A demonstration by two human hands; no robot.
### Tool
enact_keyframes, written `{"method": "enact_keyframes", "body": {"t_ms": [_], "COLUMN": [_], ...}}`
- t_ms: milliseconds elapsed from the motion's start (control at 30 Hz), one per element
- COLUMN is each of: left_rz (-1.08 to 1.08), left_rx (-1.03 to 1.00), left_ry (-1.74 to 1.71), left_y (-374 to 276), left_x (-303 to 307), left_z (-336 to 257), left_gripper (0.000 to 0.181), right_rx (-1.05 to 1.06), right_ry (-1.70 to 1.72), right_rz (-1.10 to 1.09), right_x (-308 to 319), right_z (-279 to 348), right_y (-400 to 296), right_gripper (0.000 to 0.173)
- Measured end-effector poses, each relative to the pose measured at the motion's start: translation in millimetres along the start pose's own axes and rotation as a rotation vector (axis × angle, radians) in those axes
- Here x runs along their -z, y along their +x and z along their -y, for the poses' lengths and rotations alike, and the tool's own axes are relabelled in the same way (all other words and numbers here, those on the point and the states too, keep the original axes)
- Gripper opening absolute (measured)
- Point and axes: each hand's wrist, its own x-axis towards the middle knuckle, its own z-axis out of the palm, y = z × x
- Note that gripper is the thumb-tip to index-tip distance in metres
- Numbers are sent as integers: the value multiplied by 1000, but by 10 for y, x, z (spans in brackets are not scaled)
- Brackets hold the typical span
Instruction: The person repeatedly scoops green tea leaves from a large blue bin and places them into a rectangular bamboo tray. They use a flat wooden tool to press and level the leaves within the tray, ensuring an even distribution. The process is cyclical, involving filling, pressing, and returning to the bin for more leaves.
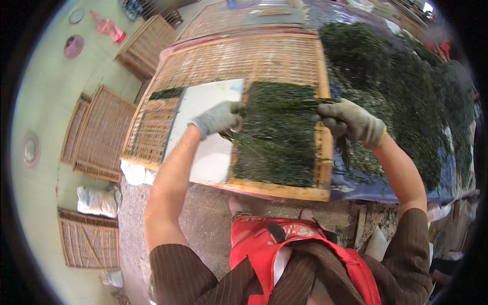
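Note:
Both hands wear grey work gloves. My left hand (221,117) grips one end of a bundle of dark green seaweed-like strands (280,106), above the edge of a white board (211,152). The other end is in my right hand (349,120), over the right frame bar of a woven bamboo rack (244,63). Between the hands the strands stretch across a rectangular layer of the same green material (278,160), spread on the rack. Some strands hang below my right hand. The board lies flat just left of that layer.
A large heap of green strands (411,103) lies on blue sheeting (366,192) to the right. More bamboo racks (108,133) lean against the left wall. A stuffed sack (97,201) sits near them. Behind the rack is another woven panel (217,19).

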Motion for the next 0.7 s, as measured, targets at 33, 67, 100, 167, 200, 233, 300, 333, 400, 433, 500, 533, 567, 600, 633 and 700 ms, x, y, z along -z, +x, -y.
{"method": "enact_keyframes", "body": {"t_ms": [33,67,100,167,200,233,300,333,400,433,500,533,567,600,633,700], "left_rz": [-43,-61,-91,-254,-237,-309,-403,-404,-401,-399,-326,-279,-296,-231,-158,-121], "left_rx": [53,113,137,67,152,71,74,93,141,178,231,334,354,439,465,536], "left_ry": [41,135,265,498,596,766,822,892,961,963,1036,976,946,877,839,727], "left_y": [-112,-233,-348,-630,-657,-751,-856,-914,-963,-926,-802,-696,-535,-393,-420,-470], "left_x": [304,649,1031,1805,2310,2726,3359,3529,3757,3775,3710,3626,3559,3459,3381,3396], "left_z": [240,425,754,1232,1618,1916,2385,2551,2947,3284,3805,3951,4518,4679,4670,4895], "left_gripper": [25,25,28,37,36,34,28,27,28,29,33,35,37,38,37,40], "right_rx": [2,-29,-60,23,18,8,-24,-53,-76,-98,-141,-141,-173,-204,-234,-246], "right_ry": [56,141,224,331,388,442,519,545,558,550,535,504,475,448,421,366], "right_rz": [84,99,124,316,372,425,482,477,466,450,405,337,300,243,195,160], "right_x": [-305,-640,-1012,-1667,-2042,-2392,-2983,-3206,-3545,-3699,-3916,-3972,-4051,-4053,-4065,-4049], "right_z": [61,123,184,294,381,509,749,793,811,755,573,446,356,257,184,112], "right_y": [313,640,999,1795,2156,2500,3042,3305,3748,3942,4247,4358,4438,4498,4538,4555], "right_gripper": [28,28,27,27,27,28,26,26,27,26,25,25,25,25,25,26]}}
